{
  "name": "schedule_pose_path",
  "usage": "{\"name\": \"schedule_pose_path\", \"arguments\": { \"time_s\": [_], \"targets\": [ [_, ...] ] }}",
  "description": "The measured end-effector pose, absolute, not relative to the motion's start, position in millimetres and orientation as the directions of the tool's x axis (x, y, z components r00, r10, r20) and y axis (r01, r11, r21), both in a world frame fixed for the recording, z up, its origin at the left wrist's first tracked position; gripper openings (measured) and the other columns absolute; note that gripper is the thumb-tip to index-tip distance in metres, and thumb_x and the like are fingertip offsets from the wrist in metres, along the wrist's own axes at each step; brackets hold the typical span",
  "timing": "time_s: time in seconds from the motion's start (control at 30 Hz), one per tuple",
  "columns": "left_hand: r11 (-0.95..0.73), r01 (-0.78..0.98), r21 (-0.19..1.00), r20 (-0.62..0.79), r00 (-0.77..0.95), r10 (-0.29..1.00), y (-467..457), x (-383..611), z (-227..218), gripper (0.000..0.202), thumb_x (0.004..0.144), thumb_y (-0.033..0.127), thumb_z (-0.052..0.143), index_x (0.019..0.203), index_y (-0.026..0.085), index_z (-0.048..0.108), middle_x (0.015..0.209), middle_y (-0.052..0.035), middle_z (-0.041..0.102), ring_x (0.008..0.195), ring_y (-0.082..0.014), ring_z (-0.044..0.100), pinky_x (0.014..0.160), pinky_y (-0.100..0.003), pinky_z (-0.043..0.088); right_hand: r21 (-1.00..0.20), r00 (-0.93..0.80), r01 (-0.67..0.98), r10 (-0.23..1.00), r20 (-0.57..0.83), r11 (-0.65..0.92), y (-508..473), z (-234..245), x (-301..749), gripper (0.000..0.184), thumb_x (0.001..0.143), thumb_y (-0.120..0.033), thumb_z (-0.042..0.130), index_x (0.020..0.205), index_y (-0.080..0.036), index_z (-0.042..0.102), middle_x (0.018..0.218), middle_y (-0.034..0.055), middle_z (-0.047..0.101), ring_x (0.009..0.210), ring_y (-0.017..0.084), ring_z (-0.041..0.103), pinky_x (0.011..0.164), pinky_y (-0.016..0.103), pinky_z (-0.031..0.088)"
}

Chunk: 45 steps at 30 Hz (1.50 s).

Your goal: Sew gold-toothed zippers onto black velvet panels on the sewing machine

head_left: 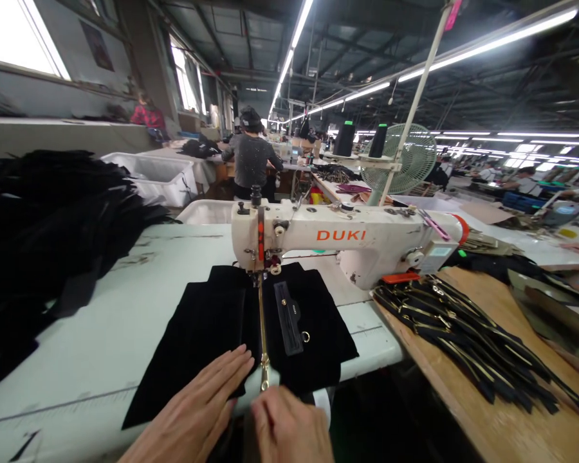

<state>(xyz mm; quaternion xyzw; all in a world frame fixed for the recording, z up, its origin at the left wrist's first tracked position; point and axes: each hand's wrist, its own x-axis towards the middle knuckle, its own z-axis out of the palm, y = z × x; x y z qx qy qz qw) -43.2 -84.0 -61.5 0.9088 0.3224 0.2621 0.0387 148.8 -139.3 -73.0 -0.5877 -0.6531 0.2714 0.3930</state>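
Observation:
My left hand [200, 406] lies flat with fingers stretched out on a piece of black velvet fabric [195, 337] at the table's near edge. My right hand [289, 429] is closed in a pinch on the near end of a gold zipper [262, 334] that runs straight back under the needle of the white DUKI sewing machine [338, 239]. A second black fabric panel [318, 321] lies right of the zipper, with a dark strip and a small metal ring on it.
A large heap of black fabric [43, 225] fills the table's left side. A pile of black and gold zippers [468, 334] lies on a wooden board at the right. Behind stand a fan [412, 161], white bins [159, 173] and a person [251, 157] at another station.

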Motion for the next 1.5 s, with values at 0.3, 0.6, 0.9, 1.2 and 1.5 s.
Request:
{"name": "schedule_pose_path", "arguments": {
  "time_s": [0.3,0.6,0.9,1.2,1.5],
  "targets": [
    [-0.77,0.626,0.124,0.441,0.66,0.608,-90.0,-42.3,-80.2,0.073,0.089,0.004,0.039,0.156,0.025,0.019,0.152,-0.0029,0.042,0.133,-0.0174,0.046,0.106,-0.027,0.038,-0.36,-0.271,0.769,0.78,0.564,0.528,-91.4,-50.6,173.8,0.03,0.087,-0.016,0.057,0.116,-0.02,0.061,0.106,0.007,0.065,0.102,0.026,0.06,0.098,0.045,0.048],
    [-0.803,0.596,0.007,0.35,0.75,0.561,-89.3,-37.6,-65.6,0.085,0.079,-0.003,0.039,0.157,0.019,0.013,0.155,-0.005,0.035,0.137,-0.0209,0.042,0.112,-0.033,0.036,-0.32,-0.531,0.643,0.707,0.468,0.695,-81.2,-42.3,190.8,0.045,0.082,0.001,0.049,0.123,-0.015,0.059,0.108,0.0077,0.063,0.104,0.023,0.058,0.107,0.043,0.044],
    [-0.809,0.579,0.098,0.356,0.739,0.572,-86.5,-36.6,-54.3,0.083,0.078,-0.003,0.041,0.156,0.022,0.022,0.152,-0.0022,0.041,0.134,-0.0202,0.048,0.112,-0.034,0.038,-0.446,-0.401,0.611,0.742,0.537,0.654,-73.3,-45.2,186.8,0.026,0.092,-0.012,0.057,0.112,-0.025,0.066,0.1,0.0027,0.067,0.095,0.02,0.062,0.098,0.042,0.048],
    [-0.819,0.571,0.06,0.41,0.733,0.542,-86.4,-35.5,-60.1,0.088,0.077,-0.003,0.04,0.157,0.019,0.012,0.152,-0.0038,0.041,0.132,-0.0196,0.049,0.111,-0.031,0.038,-0.481,-0.375,0.604,0.76,0.532,0.635,-67.5,-43.8,184.3,0.011,0.088,-0.013,0.063,0.088,-0.022,0.068,0.085,-0.0001,0.067,0.083,0.016,0.063,0.094,0.037,0.047],
    [-0.828,0.547,0.127,0.319,0.768,0.556,-73.0,-44.1,-60.8,0.074,0.081,0.007,0.052,0.15,0.027,0.037,0.148,0.0016,0.049,0.128,-0.0202,0.054,0.11,-0.03,0.041,-0.421,-0.431,0.571,0.694,0.577,0.705,-62.0,-46.7,188.0,0.011,0.093,-0.017,0.057,0.088,-0.023,0.065,0.082,-0.0016,0.067,0.077,0.014,0.063,0.097,0.036,0.047]
  ]
}}
